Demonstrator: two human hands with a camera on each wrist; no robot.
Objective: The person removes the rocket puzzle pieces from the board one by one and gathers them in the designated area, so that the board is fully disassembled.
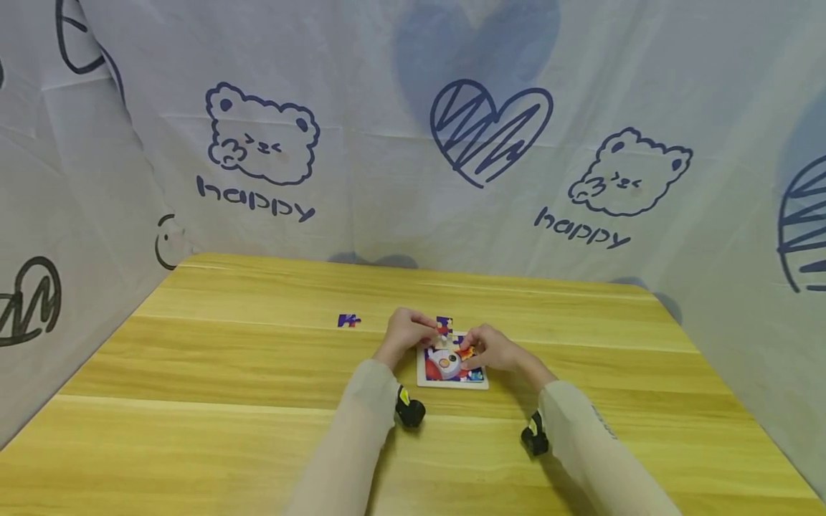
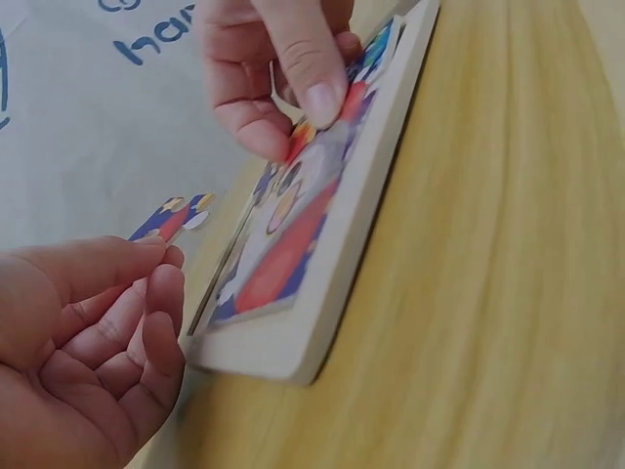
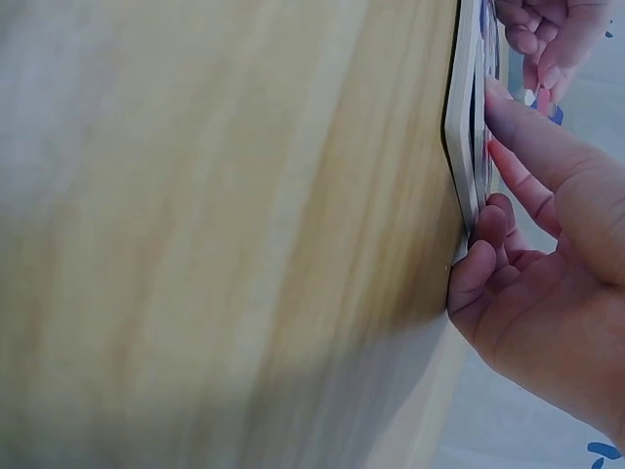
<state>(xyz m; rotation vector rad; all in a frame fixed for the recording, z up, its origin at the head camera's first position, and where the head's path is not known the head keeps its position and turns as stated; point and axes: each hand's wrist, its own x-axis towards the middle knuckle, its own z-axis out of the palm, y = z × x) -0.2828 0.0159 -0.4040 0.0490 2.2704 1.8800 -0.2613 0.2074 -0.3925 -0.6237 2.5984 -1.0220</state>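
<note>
A square jigsaw puzzle tray point(image 1: 453, 385) with a pale rim lies on the table, with joined pieces showing a white, red and blue cartoon figure. Between thumb and forefinger my left hand point(image 1: 405, 334) pinches a blue and red puzzle piece point(image 2: 168, 221) over the tray's far left part, where pale backing shows. My right hand point(image 1: 495, 349) rests at the tray's right side. Its thumb point(image 2: 317, 93) and forefinger lie apart on the picture; its other fingers point(image 3: 479, 264) bend against the tray's edge.
Another loose puzzle piece point(image 1: 348, 321) lies on the wooden table point(image 1: 226, 373), left of the tray. A white cloth point(image 1: 374, 179) printed with bears and hearts hangs behind and at the sides. Black wrist cameras point(image 1: 409, 410) sit under both sleeves.
</note>
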